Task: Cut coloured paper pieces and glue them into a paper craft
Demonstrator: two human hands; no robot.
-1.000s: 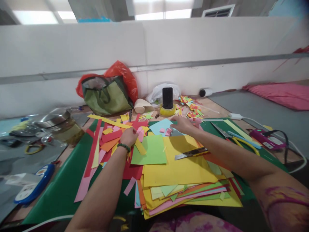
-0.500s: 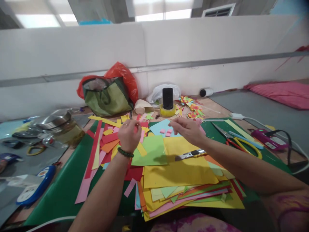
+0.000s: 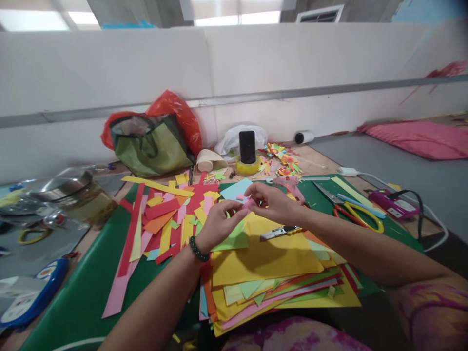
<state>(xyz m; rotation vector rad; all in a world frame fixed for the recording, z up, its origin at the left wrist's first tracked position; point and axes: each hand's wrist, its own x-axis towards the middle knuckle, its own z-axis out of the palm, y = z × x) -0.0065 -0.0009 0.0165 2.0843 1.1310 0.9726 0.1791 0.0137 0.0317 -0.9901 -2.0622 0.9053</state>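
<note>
A small pink paper piece (image 3: pixel 249 203) is pinched between the fingertips of my left hand (image 3: pixel 222 220) and my right hand (image 3: pixel 272 202), which meet above the paper stack. Under them lie a green paper sheet (image 3: pixel 236 239) and a yellow sheet (image 3: pixel 263 265) on top of a thick pile of coloured paper. Behind my fingers a light blue sheet (image 3: pixel 234 189) carries another small pink piece (image 3: pixel 240 197). A utility knife (image 3: pixel 280 232) rests on the yellow paper below my right wrist.
Paper strips (image 3: pixel 161 209) in several colours are scattered at the left. Scissors (image 3: pixel 347 207), a pink glue gun (image 3: pixel 290 185) and a purple power strip (image 3: pixel 395 204) lie at the right. A phone (image 3: pixel 247 146) stands behind, beside paper flowers (image 3: pixel 287 161). A glass jar (image 3: pixel 84 195) is far left.
My left hand has moved right and my right hand slightly left, so they now meet over a pink paper piece. The glue gun shows more fully. The view has turned slightly right.
</note>
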